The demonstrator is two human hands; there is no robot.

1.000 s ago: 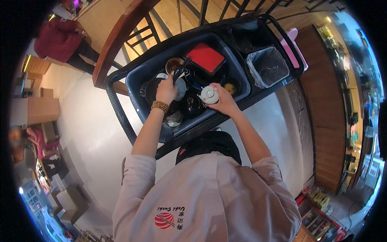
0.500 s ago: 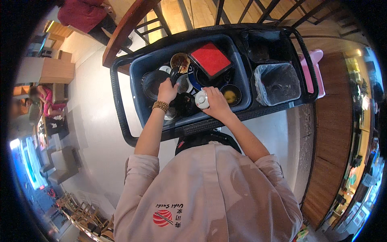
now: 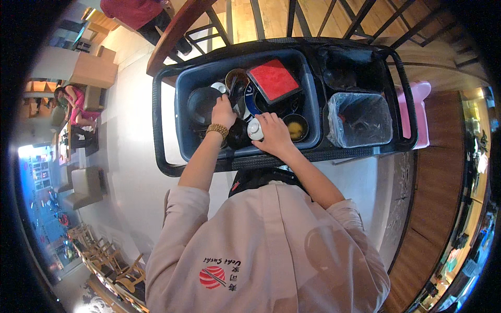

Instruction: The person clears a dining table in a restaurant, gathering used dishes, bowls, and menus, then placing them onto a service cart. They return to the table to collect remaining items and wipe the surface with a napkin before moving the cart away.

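Note:
In the left part of the grey tub (image 3: 182, 125), my left hand (image 3: 223, 112) reaches down beside a dark round bowl (image 3: 203, 106). Its fingers are curled downward, and what they hold, if anything, is hidden. My right hand (image 3: 274, 134) grips a small white cup (image 3: 255, 130) over the tub's near side. Next to that hand lies a dark bowl with yellow liquid (image 3: 296, 128). A red square tray with a black rim (image 3: 274, 81) leans on top of a blue and white plate (image 3: 250, 100). Farther back are a brown-stained bowl (image 3: 237, 78) and a small white dish (image 3: 219, 87).
The tub sits in a black cart (image 3: 164, 156) with raised handles. At its right are a bin lined with clear plastic (image 3: 360, 121) and a black bin (image 3: 347, 65). A pink container (image 3: 417, 112) hangs beyond. Railings (image 3: 292, 21) stand behind; a person in dark red (image 3: 138, 13) is far left.
My left hand has gone lower into the tub, and the black utensil it held is no longer visible. My right hand still holds the white cup. The view has shifted slightly.

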